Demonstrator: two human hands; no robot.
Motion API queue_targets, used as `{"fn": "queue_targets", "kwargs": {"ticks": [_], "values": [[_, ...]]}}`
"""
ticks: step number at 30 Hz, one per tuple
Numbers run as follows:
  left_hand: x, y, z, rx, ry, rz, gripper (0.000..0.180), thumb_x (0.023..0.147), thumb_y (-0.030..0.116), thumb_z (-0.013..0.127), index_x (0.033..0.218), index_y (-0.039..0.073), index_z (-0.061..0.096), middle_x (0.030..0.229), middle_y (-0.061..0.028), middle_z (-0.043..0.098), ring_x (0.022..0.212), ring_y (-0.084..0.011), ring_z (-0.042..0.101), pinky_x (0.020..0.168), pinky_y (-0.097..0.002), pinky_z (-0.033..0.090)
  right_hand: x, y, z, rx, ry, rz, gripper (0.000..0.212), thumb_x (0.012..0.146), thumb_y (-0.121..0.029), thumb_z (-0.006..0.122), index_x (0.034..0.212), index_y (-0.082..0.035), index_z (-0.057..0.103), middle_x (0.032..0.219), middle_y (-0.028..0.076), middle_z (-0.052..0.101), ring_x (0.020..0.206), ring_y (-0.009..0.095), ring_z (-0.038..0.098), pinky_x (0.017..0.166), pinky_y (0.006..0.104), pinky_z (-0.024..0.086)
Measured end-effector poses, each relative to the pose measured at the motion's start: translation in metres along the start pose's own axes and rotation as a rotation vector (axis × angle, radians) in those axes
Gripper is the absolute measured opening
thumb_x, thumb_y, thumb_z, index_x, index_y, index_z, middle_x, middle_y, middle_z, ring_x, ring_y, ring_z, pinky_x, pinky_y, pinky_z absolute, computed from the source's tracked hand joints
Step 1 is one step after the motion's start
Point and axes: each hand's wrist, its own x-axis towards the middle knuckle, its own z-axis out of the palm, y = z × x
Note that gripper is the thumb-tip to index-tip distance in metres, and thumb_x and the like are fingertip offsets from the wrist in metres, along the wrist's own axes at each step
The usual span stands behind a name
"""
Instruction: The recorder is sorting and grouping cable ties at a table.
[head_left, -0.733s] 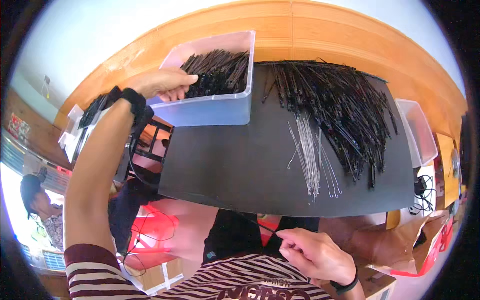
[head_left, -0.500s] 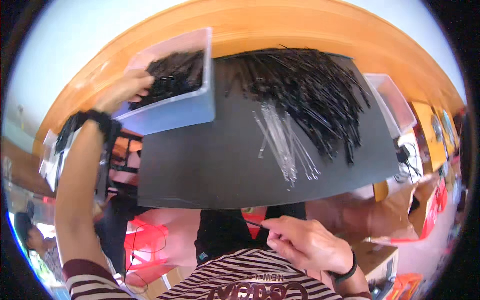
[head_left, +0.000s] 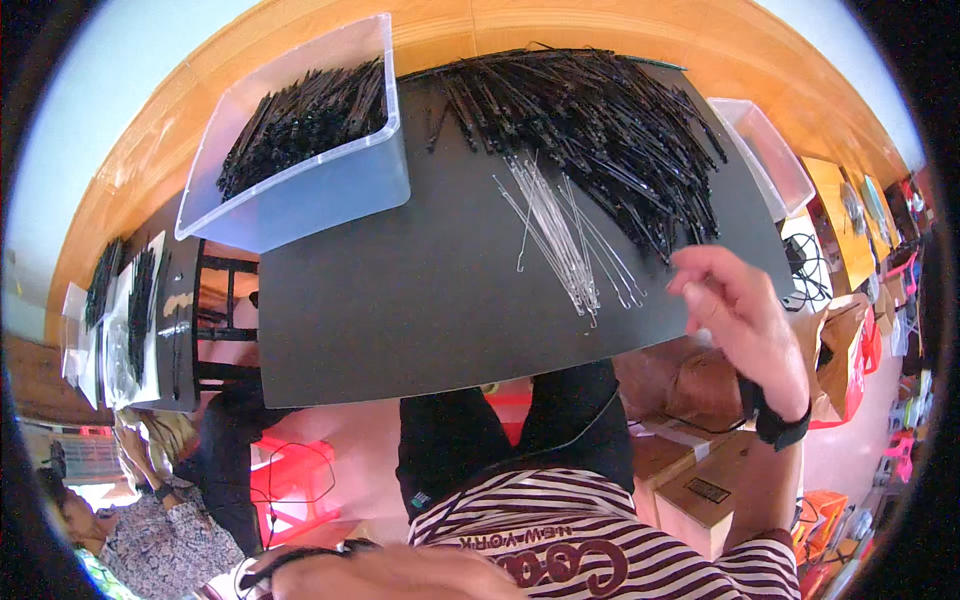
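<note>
My right hand is over the right front part of the dark table, beside the lower end of a heap of long thin black strips. Its fingers are bent, thumb and forefinger tips apart, with nothing visible between them. My left hand is low against my striped shirt, smeared by motion and cut off by the lower edge, so its fingers do not show. A thin black cord-like strand runs across my lap toward it. Several thin silvery wires with hooked ends lie below the heap.
A clear plastic bin full of black strips stands at the table's far left. Another clear bin is beyond the right edge. At left are a side table with more black strips and a seated person. Cardboard boxes stand at lower right.
My left hand has left the bin of black strips and come down to my shirt. My right hand has moved from my lap up and right, beside the heap.
</note>
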Motion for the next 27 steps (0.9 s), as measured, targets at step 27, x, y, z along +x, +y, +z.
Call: {"fn": "queue_targets", "kwargs": {"ticks": [27], "values": [[0.007,-0.04,0.04,-0.847,0.054,0.606,0.04,0.089,0.031,0.055,0.089,-0.008,0.065,0.121,-0.0434,0.032,0.102,-0.0518,0.048,0.089,-0.0512,0.041,0.14,-0.006,0.072,-0.337,-0.249,-0.238,0.023,0.08,-0.017,0.054,0.077,0.005,0.06,0.06,0.016,0.058,0.055,0.019,0.058,0.052,0.0341,0.045]]}}
